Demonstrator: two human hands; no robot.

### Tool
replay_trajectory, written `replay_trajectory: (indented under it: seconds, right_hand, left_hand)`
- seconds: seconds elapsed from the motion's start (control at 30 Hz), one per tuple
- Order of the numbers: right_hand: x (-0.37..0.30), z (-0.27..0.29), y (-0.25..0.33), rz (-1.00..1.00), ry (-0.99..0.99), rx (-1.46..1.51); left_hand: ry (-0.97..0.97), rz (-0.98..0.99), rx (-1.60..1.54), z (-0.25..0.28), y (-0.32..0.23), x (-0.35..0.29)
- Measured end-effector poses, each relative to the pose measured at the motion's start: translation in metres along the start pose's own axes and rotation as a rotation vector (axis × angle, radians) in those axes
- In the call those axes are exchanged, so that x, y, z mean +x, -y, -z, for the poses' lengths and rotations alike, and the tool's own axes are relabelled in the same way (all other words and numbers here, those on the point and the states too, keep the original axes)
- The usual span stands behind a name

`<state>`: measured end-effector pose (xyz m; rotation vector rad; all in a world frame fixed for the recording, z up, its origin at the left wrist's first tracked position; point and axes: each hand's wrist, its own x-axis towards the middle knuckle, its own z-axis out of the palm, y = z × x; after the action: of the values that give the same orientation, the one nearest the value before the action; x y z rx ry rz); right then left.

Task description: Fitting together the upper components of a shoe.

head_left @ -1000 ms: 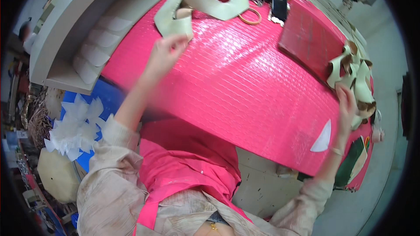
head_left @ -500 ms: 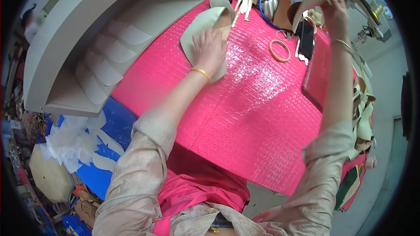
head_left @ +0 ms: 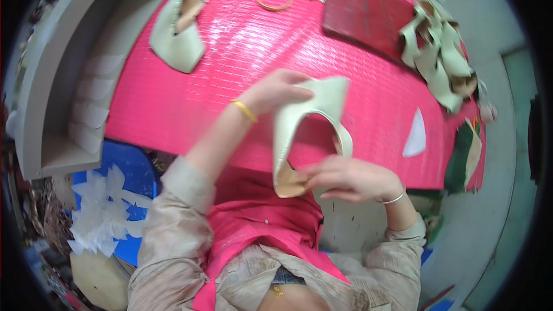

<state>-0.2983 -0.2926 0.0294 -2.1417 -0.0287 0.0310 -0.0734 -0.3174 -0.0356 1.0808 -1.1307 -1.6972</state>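
Note:
A pale green shoe upper (head_left: pixel 283 137) with tan lining hangs between my hands, over the table's near edge and my pink apron. My left hand (head_left: pixel 281 91) is closed on its wide upper part, thumb lying across the surface. At the lower end my right hand (head_left: pixel 352 178), slightly blurred, pinches the upper's edge near the tan lining. Farther off on the left lies a second pale green shoe upper (head_left: pixel 181 46), touched by neither hand.
Pink textured sheeting covers the table (head_left: pixel 230 40). A dark red board (head_left: pixel 368 14) and a pile of pale green uppers (head_left: pixel 440 60) lie at the right, near a white curved piece (head_left: pixel 416 134). A tape roll (head_left: pixel 274 0) sits farther back. Translucent pieces rest on a blue stool (head_left: pixel 129 155).
My left hand has left the upper on the table. My right hand has come down from the far right, and both hands now hold a shoe upper close to me. The view has shifted.

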Motion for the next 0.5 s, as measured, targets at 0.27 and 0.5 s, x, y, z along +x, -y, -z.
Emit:
replay_trajectory:
  seconds: [0.27,0.5]
  right_hand:
    - [-0.218,0.045,-0.107,-1.694,-0.866,-0.999]
    - [-0.235,0.041,-0.09,-0.73,-1.261,-0.053]
  left_hand:
    - [-0.544,-0.16,0.044,-0.014,0.017,-0.053]
    - [-0.507,-0.543,0.605,-0.038,-0.049,-0.072]
